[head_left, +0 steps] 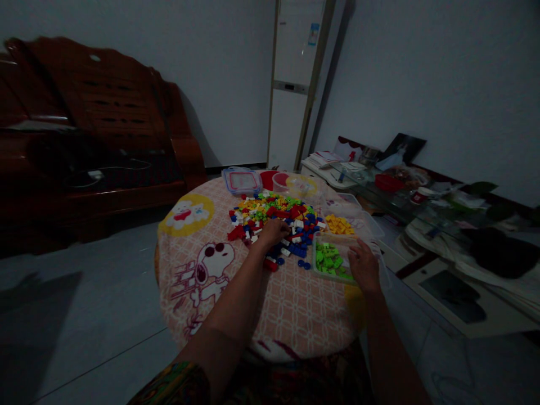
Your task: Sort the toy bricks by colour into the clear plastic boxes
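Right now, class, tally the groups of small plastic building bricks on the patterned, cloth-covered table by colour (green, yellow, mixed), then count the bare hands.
Green plastic bricks, group: 1
Yellow plastic bricks, group: 1
Mixed-colour brick heap: 1
Bare hands: 2 (left hand, right hand)
Total: 5

The round table (291,306) covered in pink patterned cloth bears one heap of mixed red, yellow, green, blue and white plastic bricks (280,214) around its middle, too jumbled to count. Three small round blue plastic pieces (307,265) lie at the heap's near side. Toward the table's right edge are one batch of green plastic bricks (327,257) and one of yellow plastic bricks (340,225). One blue-rimmed clear plastic box (243,181) stands by the far edge.
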Tool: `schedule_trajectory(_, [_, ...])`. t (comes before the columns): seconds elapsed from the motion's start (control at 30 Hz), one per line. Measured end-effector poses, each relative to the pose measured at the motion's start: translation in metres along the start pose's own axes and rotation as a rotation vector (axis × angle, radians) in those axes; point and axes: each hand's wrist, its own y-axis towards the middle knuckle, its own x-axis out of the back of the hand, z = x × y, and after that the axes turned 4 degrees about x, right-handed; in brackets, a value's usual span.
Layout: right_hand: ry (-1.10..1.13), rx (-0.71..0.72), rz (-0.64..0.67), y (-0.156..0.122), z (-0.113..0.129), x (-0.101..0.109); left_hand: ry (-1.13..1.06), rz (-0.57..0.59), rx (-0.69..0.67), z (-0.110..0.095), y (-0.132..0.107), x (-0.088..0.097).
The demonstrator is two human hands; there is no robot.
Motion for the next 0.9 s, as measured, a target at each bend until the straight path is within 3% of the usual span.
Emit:
schedule_trajectory(0.13, [0.006, -0.009, -0.004, 0.0, 0.001, 0.0, -0.123, 0.112, -0.049, -0.002, -0.002, -0.001])
schedule_trajectory(0.27, [0.002, -0.009, 0.009, 0.0, 0.001, 0.001, -0.079, 0.167, -0.057, 0.005, -0.002, 0.006])
schedule_trajectory(0.43, [0.005, 0.001, 0.01, 0.0, 0.0, 0.001, -0.045, 0.099, -0.015, 0.013, 0.0, 0.012])
schedule_trajectory(0.6, [0.018, -0.017, 0.009, 0.0, 0.001, 0.001, 0.037, 0.158, -0.027, -0.003, -0.006, 0.009])
schedule_trajectory(0.73, [0.035, -0.016, 0.0, 0.0, 0.002, 0.001, 0.26, 0.179, 0.067, -0.023, -0.012, 0.005])
schedule_trajectory(0.9, [0.01, 0.011, 0.001, 0.0, -0.001, 0.0, 0.342, 0.211, 0.139, -0.032, -0.014, 0.002])
